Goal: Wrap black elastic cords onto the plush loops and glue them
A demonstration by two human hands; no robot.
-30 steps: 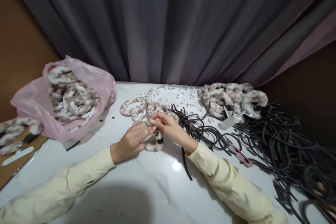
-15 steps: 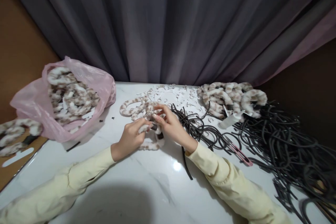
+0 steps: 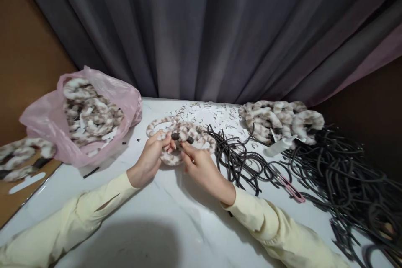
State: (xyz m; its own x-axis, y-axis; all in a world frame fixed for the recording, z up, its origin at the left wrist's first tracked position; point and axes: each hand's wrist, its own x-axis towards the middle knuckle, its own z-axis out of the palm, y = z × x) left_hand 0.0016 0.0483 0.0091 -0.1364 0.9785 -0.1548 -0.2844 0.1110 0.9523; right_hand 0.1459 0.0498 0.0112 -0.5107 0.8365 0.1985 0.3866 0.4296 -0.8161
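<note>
Brown-and-white fluffy loops (image 3: 172,158) lie on the white marble table around my two hands. My left hand (image 3: 148,158) is closed on a fluffy loop, beside a black ribbed piece (image 3: 175,136). My right hand (image 3: 201,167) pinches the fluffy material from below, its fingertips just under a second black ribbed piece (image 3: 190,140). Between the two black pieces a bit of white fluff shows. The fingertips hide part of what they grip.
At left a pink plastic bag (image 3: 125,94) holds fluffy loops. Black cords (image 3: 240,161) lie to the right, with pink-handled snips (image 3: 293,190), a white bottle (image 3: 278,146) and a fluffy pile (image 3: 262,119). Paper scraps (image 3: 204,113) are scattered behind.
My right hand has moved down from above the fluffy loops to below them. The two black ribbed pieces now show plainly between my hands. The view has shifted slightly.
</note>
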